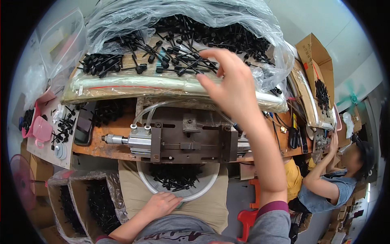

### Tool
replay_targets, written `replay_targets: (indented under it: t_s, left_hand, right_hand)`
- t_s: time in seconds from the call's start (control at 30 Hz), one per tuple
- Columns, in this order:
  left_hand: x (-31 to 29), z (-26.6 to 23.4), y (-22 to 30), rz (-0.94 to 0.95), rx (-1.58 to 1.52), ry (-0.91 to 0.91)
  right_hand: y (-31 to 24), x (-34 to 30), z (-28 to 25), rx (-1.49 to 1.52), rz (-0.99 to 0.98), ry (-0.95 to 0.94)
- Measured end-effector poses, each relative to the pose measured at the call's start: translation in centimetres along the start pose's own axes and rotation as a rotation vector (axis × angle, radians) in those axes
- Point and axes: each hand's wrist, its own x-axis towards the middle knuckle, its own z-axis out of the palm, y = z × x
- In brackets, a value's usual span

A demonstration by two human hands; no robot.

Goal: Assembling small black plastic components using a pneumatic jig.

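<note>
My right hand (231,79) is raised over a pile of black plastic parts (178,61) with thin stems and knobbed heads. Its thumb and forefinger are spread apart, and nothing shows between them. On my lap sits a white basin (209,191) with many similar black parts (174,177) inside. My left hand (161,204) grips the basin's near rim, with its fingertips partly hidden. Between the pile and the basin stands a dark metal fixture (189,142) with silver air cylinders (140,143) and clear hoses.
Clear plastic sheeting (183,10) drapes behind the pile. Lined boxes (93,203) of black parts stand at lower left. A pink container (42,130) and loose parts lie on the left table. At right, a co-worker (329,183) sits near an open carton (317,61); a red stool (245,223) stands below.
</note>
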Motion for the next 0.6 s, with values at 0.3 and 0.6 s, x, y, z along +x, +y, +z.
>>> replay_targets:
  t_s: [0.3, 0.6]
  left_hand:
    - [0.4, -0.9, -0.3, 0.013, -0.005, 0.039]
    - [0.2, -1.0, -0.1, 0.009, -0.013, 0.042]
  right_hand:
    - [2.7, 7.8, 4.0, -0.245, 0.092, -0.624]
    - [3.1, 8.9, 4.4, -0.334, 0.145, -0.711]
